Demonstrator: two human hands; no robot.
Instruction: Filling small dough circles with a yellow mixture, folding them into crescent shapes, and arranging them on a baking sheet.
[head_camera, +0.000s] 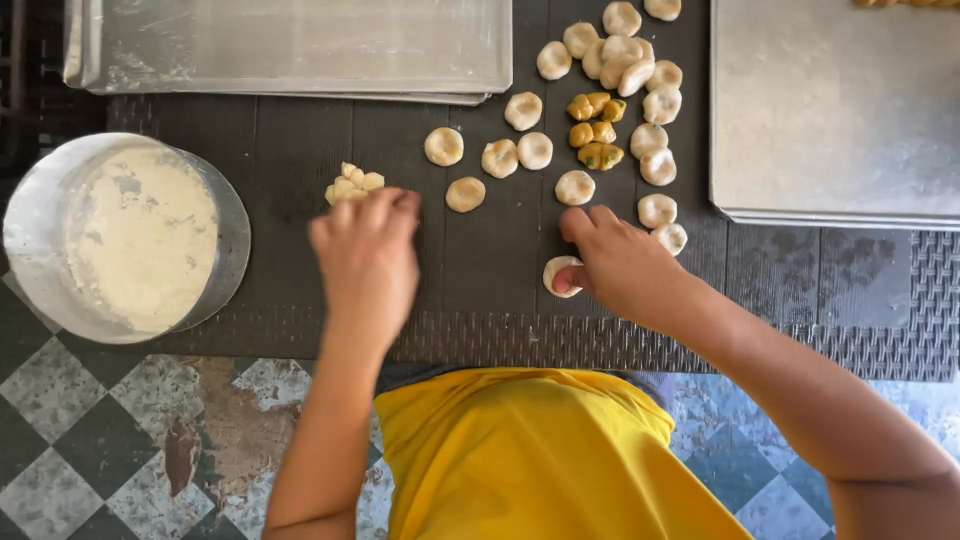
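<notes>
Seen from above, looking down at two bare hands over a dark desk (300, 150).

Left hand (368, 262) out in front, fingers (385, 205) bent down and touching a small lumpy dough clump (354, 184). Clump resting on the desk, just past the fingertips. Hard to tell whether pinched or only touched.

Right hand (622, 262) lower and to the right, fingers pinched around a round dough piece (560, 276). Piece sitting on the desk, half hidden under the thumb.

Many more pale dough balls (535, 150) spread across the desk beyond both hands, each with a little dent on top. More of them in a curved row up to the right. A small heap of yellow-brown filling lumps (596, 130) in the middle of that row.

Round metal bowl (30, 235) at the left edge of the desk, with white flour (145, 240) inside. Flat metal tray (300, 45) along the top, dusted with flour. Another flat metal tray (830, 110) at the top right, well apart from the hands.

Yellow shirt (540, 460) at the bottom middle. Checked floor (90, 430) of black and pale tiles below the desk, worn in spots.
</notes>
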